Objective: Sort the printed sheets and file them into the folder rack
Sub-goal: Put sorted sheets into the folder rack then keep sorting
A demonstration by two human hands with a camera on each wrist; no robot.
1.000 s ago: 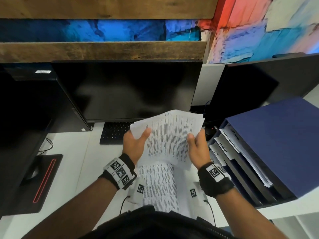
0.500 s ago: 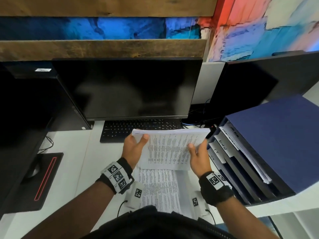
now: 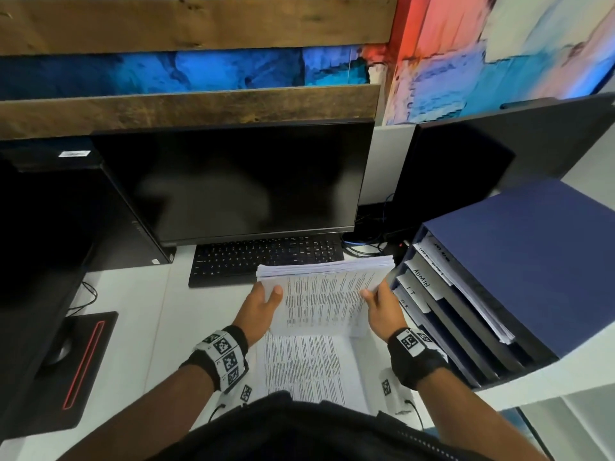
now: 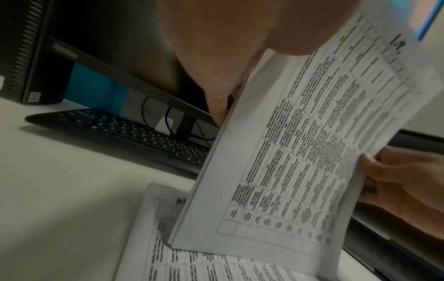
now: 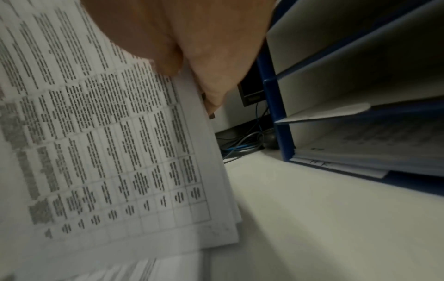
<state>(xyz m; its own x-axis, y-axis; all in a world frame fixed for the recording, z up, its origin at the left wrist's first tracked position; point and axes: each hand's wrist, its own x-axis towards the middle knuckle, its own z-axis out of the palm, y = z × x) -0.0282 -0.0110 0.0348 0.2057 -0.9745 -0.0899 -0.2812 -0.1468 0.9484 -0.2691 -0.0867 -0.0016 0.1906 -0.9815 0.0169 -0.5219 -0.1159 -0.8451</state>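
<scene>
Held stack (image 3: 324, 296) above table (image 3: 139, 314), left hand (image 3: 261, 306) and right hand (image 3: 382, 309) clamped on side edges. Beside: rack (image 3: 532, 261), papers in top slot, tabs ADMIN, IT. Sheet (image 3: 309, 367) flat underneath.

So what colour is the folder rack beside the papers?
The folder rack is dark blue, with white label tabs; the head view shows it best.

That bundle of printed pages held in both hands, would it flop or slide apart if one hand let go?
Probably yes. The stack of sheets looks loose, its top edges fanned, so pages could slip. It is thin paper, gripped by the left hand and right hand at opposite sides, so a one-sided grip would likely let it droop.
</scene>
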